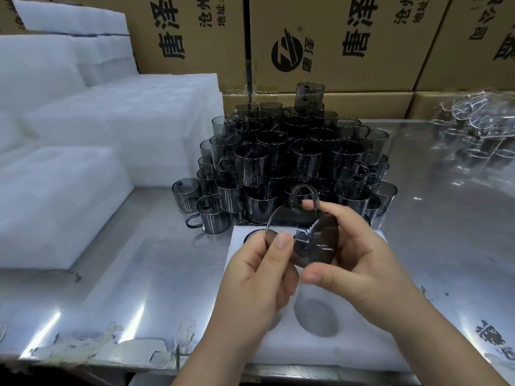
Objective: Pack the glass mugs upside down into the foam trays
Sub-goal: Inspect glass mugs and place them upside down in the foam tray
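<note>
A glass mug (310, 242) is held just above the foam tray (362, 349), on the near side of the mug pile (292, 162). It is pinched at its edge by the left hand (256, 277) and clasped in the curled fingers of the right hand (362, 263). Orientation appears to be in progress. Next, mouth-down lowering into the empty cavity (317, 320) is called for.

2 hands (259, 277) (359, 263), 1 held mug (312, 240), 1 foam tray (348, 355), over 30 piled mugs (292, 162).
</note>
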